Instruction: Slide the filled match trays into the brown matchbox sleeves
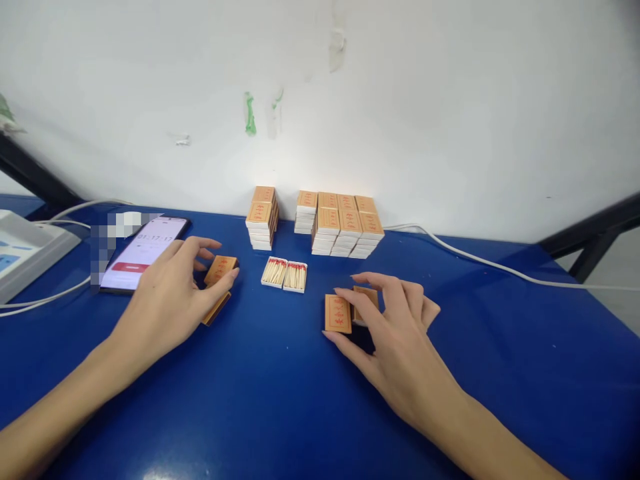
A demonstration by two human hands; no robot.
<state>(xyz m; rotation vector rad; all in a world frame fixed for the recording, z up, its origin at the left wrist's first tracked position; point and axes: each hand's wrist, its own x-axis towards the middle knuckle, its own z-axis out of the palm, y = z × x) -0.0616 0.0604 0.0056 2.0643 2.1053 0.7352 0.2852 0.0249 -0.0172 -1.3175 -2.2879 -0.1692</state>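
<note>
My left hand (173, 300) grips an orange matchbox sleeve (220, 270) between thumb and fingers, with a second sleeve (216, 309) lying under the thumb. My right hand (395, 327) rests its fingertips on two orange matchboxes: one (338, 313) flat on the table, another (367, 298) partly under the fingers. Between the hands lie two open trays of matches (285, 274) with red heads at the far end.
Stacks of matchboxes stand against the wall, a narrow stack (262, 219) and a wider block (341, 225). A phone (145, 252) with a lit screen lies at the left, beside a white device (25, 250). White cables (480, 260) run over the blue table (280, 393).
</note>
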